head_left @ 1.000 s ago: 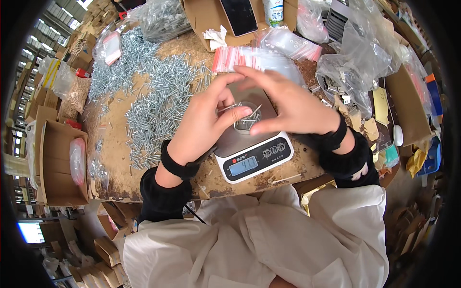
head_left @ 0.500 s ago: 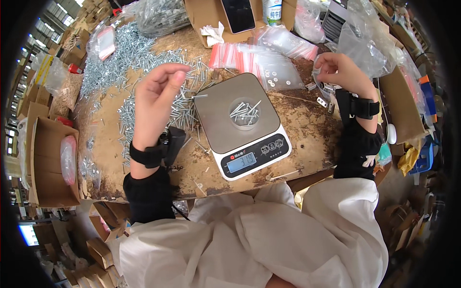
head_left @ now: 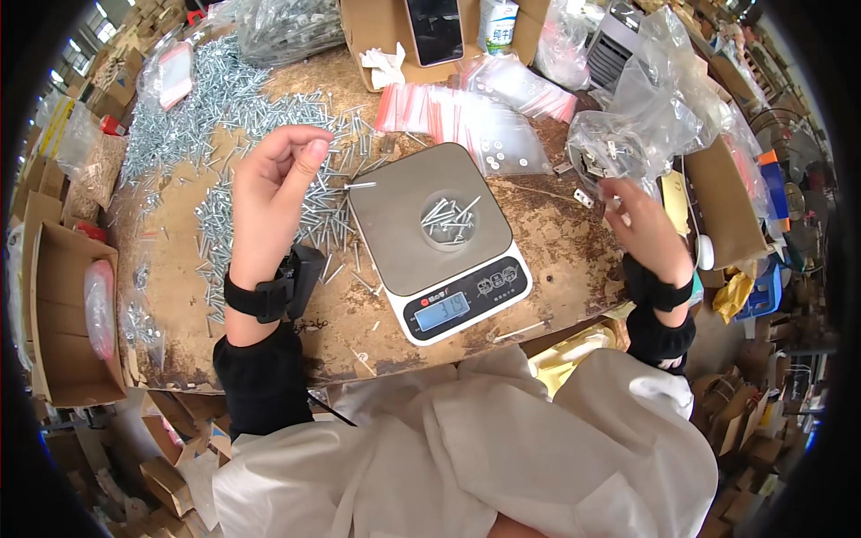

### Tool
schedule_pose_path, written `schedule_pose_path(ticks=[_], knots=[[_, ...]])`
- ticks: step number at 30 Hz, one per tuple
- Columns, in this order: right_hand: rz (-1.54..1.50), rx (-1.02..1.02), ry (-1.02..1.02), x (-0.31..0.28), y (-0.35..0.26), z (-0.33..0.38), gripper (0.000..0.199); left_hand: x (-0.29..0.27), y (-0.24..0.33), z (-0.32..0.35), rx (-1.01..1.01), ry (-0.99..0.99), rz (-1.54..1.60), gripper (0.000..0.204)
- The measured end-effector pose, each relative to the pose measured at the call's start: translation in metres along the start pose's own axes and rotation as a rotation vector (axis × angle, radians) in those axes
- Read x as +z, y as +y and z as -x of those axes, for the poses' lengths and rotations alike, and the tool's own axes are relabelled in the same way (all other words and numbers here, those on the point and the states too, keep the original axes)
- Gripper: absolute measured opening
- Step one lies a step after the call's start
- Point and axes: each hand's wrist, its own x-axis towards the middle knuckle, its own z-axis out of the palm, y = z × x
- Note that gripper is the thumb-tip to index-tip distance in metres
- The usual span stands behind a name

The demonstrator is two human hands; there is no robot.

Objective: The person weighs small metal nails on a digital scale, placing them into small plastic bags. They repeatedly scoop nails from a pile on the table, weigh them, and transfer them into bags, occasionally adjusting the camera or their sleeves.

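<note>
A kitchen scale (head_left: 421, 273) with a lit display stands on the worktable. On its plate sits a small clear round dish (head_left: 468, 235) holding several silver screws (head_left: 441, 215); a single screw (head_left: 361, 185) lies at the plate's left edge. My left hand (head_left: 273, 184) hovers over the screw pile left of the scale, thumb and fingers curled together; what they hold, if anything, is hidden. To the right of the scale, my right hand (head_left: 647, 226) is beside small metal pieces (head_left: 584, 197), its fingers bent inward, their contents too small to make out.
A large heap of screws (head_left: 211, 108) spreads over the back left. Zip bags (head_left: 502, 143), some with white discs, lie behind the scale. A phone (head_left: 436, 31) leans in a cardboard box at the back. Clear plastic (head_left: 668, 81) and an open carton (head_left: 722, 202) stand right; another carton (head_left: 67, 332) left.
My right hand has moved down and nearer, away from the clear plastic. My left hand stays over the screws, its fingers curled slightly more. The whole view has shifted a little.
</note>
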Motion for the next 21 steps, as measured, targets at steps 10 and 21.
schedule_pose_path(ticks=[10, 21], knots=[[0.166, -0.193, 0.078, 0.016, 0.015, -0.023, 0.057, 0.004, -0.011, -0.002, 0.039, -0.037, -0.014, 0.018], [0.043, -0.101, 0.03, 0.016, 0.021, -0.037, 0.022, -0.007, -0.026, -0.011, 0.059, -0.057, -0.037, 0.018]])
